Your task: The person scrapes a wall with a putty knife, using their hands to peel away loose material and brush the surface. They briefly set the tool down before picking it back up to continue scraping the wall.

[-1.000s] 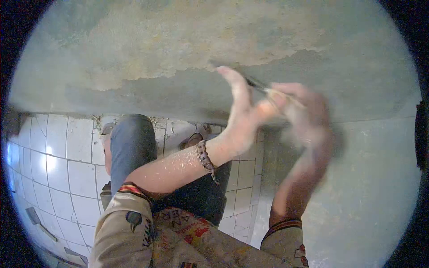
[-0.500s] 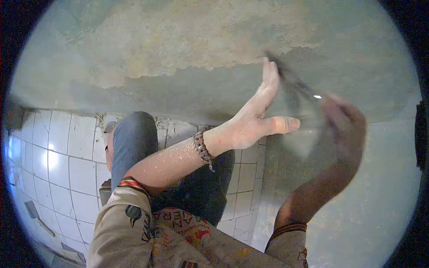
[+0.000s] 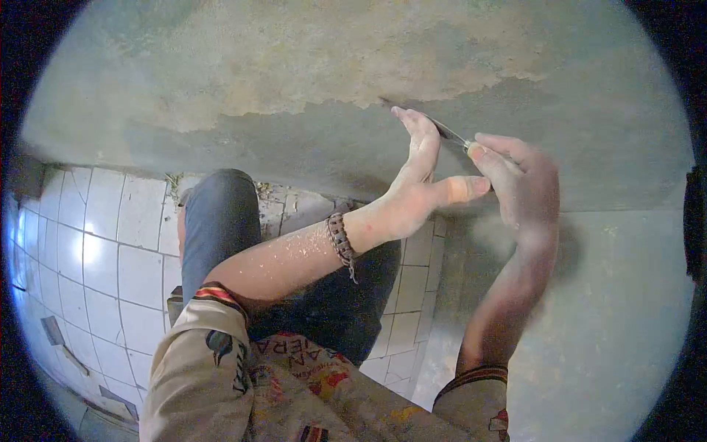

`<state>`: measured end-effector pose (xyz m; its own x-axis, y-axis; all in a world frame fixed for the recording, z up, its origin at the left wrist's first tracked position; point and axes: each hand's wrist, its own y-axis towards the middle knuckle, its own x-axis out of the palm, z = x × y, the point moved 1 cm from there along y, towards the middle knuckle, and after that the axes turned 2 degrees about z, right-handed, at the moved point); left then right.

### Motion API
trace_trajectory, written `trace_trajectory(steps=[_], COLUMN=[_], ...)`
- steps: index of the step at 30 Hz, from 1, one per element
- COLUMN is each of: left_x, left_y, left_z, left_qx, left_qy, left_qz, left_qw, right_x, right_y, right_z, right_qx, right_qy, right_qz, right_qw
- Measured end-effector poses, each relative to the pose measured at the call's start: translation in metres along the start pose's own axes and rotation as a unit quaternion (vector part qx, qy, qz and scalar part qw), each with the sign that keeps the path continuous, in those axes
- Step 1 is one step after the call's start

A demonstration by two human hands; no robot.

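My right hand (image 3: 519,173) is closed around the handle of a putty knife or thin-bladed scraper (image 3: 449,134). The blade slants up and left, its tip close to the ragged edge of the pale patch on the wall (image 3: 515,118). My left hand (image 3: 412,184) is stretched out, fingers extended together against or just beside the blade and thumb pointing right toward my right wrist. A bandage or tape wraps that thumb. Part of the blade is hidden behind my left fingers. White flecks dot my left forearm above a braided bracelet (image 3: 337,239).
White floor tiles (image 3: 132,280) lie below on the left, with crumbs of debris (image 3: 269,199) along the foot of the wall. A second wall (image 3: 611,295) meets the first at right. My bent knee (image 3: 221,214) is close to the wall.
My right hand has moved left and slightly down with the scraper, and its blade has swung left across the wall behind my left fingers. The left hand stays stretched out, its fingers slightly lower.
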<state>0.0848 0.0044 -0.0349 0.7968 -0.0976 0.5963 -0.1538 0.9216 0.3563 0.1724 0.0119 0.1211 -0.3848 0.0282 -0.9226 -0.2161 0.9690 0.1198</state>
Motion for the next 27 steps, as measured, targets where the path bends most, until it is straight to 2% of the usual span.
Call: trace_trajectory(steps=[1, 2, 4, 5, 6, 7, 8, 9, 10, 12, 13, 14, 15, 16, 17, 19, 20, 22, 23, 25, 26, 27], left_x=[0.002, 0.002, 0.002, 0.001, 0.000, 0.000, 0.001, -0.001, 0.001, 0.005, 0.004, 0.002, 0.000, 0.000, 0.001, 0.005, 0.005, 0.001, -0.002, -0.004, -0.001, 0.001], left_y=[-0.005, -0.006, -0.004, -0.001, -0.001, -0.001, 0.000, -0.006, -0.007, -0.008, -0.007, -0.006, -0.006, -0.006, -0.006, -0.007, -0.007, -0.008, -0.008, -0.003, -0.006, -0.008], left_z=[-0.004, -0.008, 0.005, 0.012, 0.009, 0.005, 0.003, 0.004, 0.001, -0.007, 0.004, 0.015, 0.022, 0.017, 0.009, -0.002, -0.004, 0.003, 0.006, 0.014, 0.008, 0.004], left_qx=[0.041, 0.041, 0.015, 0.046, 0.045, 0.021, -0.001, -0.048, -0.048, 0.014, 0.013, 0.040, 0.066, 0.063, 0.054, 0.058, 0.058, 0.063, 0.063, 0.002, 0.001, 0.020], left_qy=[0.044, 0.044, -0.003, 0.037, 0.035, -0.023, -0.078, -0.075, -0.075, -0.037, -0.038, 0.035, 0.106, 0.103, 0.061, -0.016, -0.015, 0.026, 0.028, -0.026, -0.030, -0.033], left_qz=[0.007, 0.010, -0.093, -0.133, -0.129, -0.097, -0.069, -0.023, -0.023, -0.028, -0.027, -0.089, -0.149, -0.146, -0.085, 0.020, 0.018, -0.069, -0.065, -0.122, -0.123, -0.088], left_qw=[0.998, 0.998, 0.996, 0.989, 0.990, 0.995, 0.995, 0.996, 0.996, 0.999, 0.999, 0.995, 0.981, 0.982, 0.993, 0.998, 0.998, 0.995, 0.996, 0.992, 0.992, 0.995], right_x=[0.008, 0.001, -0.022, -0.022, -0.022, -0.021, -0.011, 0.004, 0.013, 0.003, -0.003, -0.007, -0.011, -0.013, -0.004, 0.018, 0.013, 0.002, -0.001, -0.007, -0.003, 0.005], right_y=[0.000, -0.003, -0.015, -0.015, -0.016, -0.017, -0.014, -0.007, -0.004, -0.012, -0.017, -0.020, -0.022, -0.025, -0.023, -0.013, -0.017, -0.027, -0.029, -0.031, -0.033, -0.035], right_z=[0.001, -0.005, -0.018, -0.014, -0.008, -0.004, 0.001, 0.001, 0.000, 0.001, 0.000, -0.007, -0.013, -0.016, -0.011, 0.000, 0.000, -0.001, 0.000, 0.002, 0.003, 0.002], right_qx=[-0.016, -0.017, 0.097, 0.094, 0.059, 0.026, 0.028, 0.011, -0.006, -0.004, -0.002, -0.004, 0.033, 0.073, 0.079, -0.011, -0.010, 0.043, 0.041, 0.102, 0.105, 0.045], right_qy=[-0.019, -0.018, -0.038, -0.041, -0.016, 0.010, 0.009, 0.009, 0.010, 0.014, 0.016, 0.013, 0.020, 0.025, 0.023, 0.044, 0.045, 0.019, 0.020, 0.055, 0.052, 0.020], right_qz=[-0.005, -0.007, 0.018, 0.012, 0.048, 0.088, 0.091, 0.058, 0.023, 0.025, 0.026, 0.022, 0.045, 0.071, 0.072, 0.031, 0.033, 0.083, 0.079, 0.094, 0.095, 0.089], right_qw=[1.000, 1.000, 0.994, 0.995, 0.997, 0.996, 0.995, 0.998, 1.000, 1.000, 1.000, 1.000, 0.998, 0.994, 0.994, 0.998, 0.998, 0.995, 0.996, 0.989, 0.989, 0.995])
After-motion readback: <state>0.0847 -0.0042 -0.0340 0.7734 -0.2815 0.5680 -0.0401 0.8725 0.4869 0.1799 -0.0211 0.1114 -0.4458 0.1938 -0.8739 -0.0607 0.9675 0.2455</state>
